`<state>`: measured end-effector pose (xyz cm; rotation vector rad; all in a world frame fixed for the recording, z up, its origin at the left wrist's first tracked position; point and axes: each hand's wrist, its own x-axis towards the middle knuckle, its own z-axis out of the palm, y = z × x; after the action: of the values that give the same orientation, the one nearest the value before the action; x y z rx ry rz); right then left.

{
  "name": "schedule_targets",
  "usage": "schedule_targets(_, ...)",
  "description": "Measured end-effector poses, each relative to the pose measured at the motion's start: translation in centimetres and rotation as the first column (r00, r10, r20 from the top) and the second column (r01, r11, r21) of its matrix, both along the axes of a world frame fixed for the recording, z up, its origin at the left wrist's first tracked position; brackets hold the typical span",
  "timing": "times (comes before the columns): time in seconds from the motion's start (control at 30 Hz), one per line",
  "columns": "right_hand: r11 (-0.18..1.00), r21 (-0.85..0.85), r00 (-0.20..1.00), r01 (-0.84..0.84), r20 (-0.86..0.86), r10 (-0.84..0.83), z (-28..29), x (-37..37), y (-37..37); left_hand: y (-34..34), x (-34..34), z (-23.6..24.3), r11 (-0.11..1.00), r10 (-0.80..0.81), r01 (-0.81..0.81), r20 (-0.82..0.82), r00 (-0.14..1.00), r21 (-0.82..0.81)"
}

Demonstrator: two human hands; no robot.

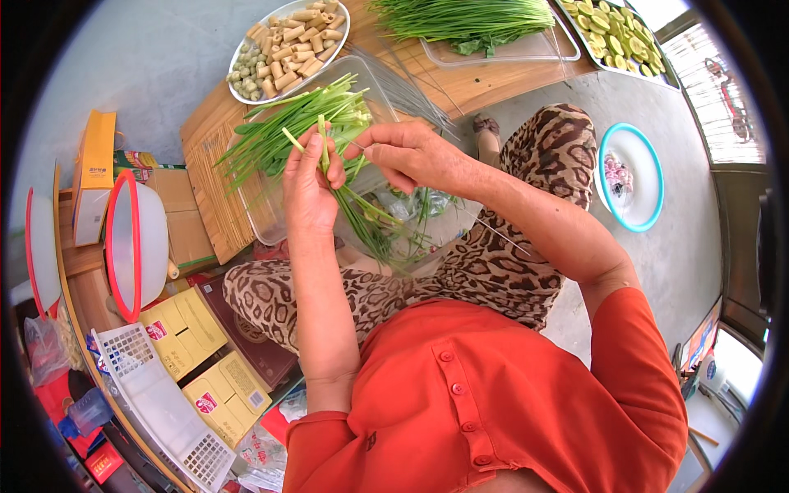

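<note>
My left hand (308, 185) is closed round several green chive stalks (362, 209), pale cut ends up, with long leaves hanging down. My right hand (403, 156) is pinched beside the stalks' upper ends; what is between its fingertips is too small to make out clearly. Behind both hands, more chives (279, 115) lie in a clear plastic container (246, 205). Many thin metal skewers (419, 103) lie to its right. Below my hands some plastic bags and loose greens (403, 205) show, partly hidden.
Wooden table (460, 82) bears a plate of rolled pieces (292, 53), a tray of chives (481, 29) and sliced vegetables (616, 41). At right, a blue-rimmed basin (657, 181) is on the floor. At left stand red-rimmed basins (149, 238), cartons (185, 324) and a white rack (152, 394).
</note>
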<state>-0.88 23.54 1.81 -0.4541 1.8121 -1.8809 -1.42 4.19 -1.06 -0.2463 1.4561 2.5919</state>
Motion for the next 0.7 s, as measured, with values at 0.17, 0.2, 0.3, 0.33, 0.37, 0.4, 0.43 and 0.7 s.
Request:
schedule_targets(0.17, 1.0, 0.009, 1.0, 0.004, -0.018, -0.004, -0.07, -0.02, -0.06, -0.1, -0.06, -0.05, 1.0, -0.001, 0.001, -0.002, 1.0, 0.006)
schedule_targets(0.2, 1.0, 0.012, 1.0, 0.004, -0.02, -0.004, -0.07, -0.02, -0.06, -0.12, -0.07, -0.08, 1.0, 0.0, 0.0, -0.003, 1.0, 0.007)
schedule_targets(0.3, 1.0, 0.023, 1.0, 0.011, 0.0, -0.011, -0.13, 0.0, -0.03, -0.12, -0.05, -0.18, 1.0, 0.001, -0.001, -0.002, 1.0, 0.001)
schedule_targets(0.33, 1.0, 0.023, 1.0, 0.01, -0.002, -0.01, -0.23, -0.02, -0.02, -0.18, -0.08, -0.17, 1.0, 0.006, -0.006, 0.002, 1.0, -0.007)
schedule_targets(0.37, 1.0, 0.023, 1.0, 0.009, -0.004, -0.009, -0.37, -0.05, 0.0, -0.26, -0.13, -0.14, 1.0, 0.01, -0.01, 0.005, 1.0, -0.014)
schedule_targets(0.4, 1.0, 0.022, 1.0, 0.007, -0.006, -0.007, -0.44, -0.06, 0.01, -0.32, -0.16, -0.11, 1.0, 0.014, -0.014, 0.009, 1.0, -0.022)
schedule_targets(0.43, 1.0, 0.019, 1.0, 0.008, 0.001, -0.008, -0.47, -0.06, 0.01, -0.35, -0.16, -0.07, 0.999, 0.015, -0.014, 0.009, 1.0, -0.031)
schedule_targets(0.7, 1.0, 0.027, 1.0, 0.0, 0.02, -0.001, -0.32, 0.03, 0.08, -0.9, -0.17, 0.06, 0.995, -0.008, 0.01, 0.021, 1.0, -0.101)
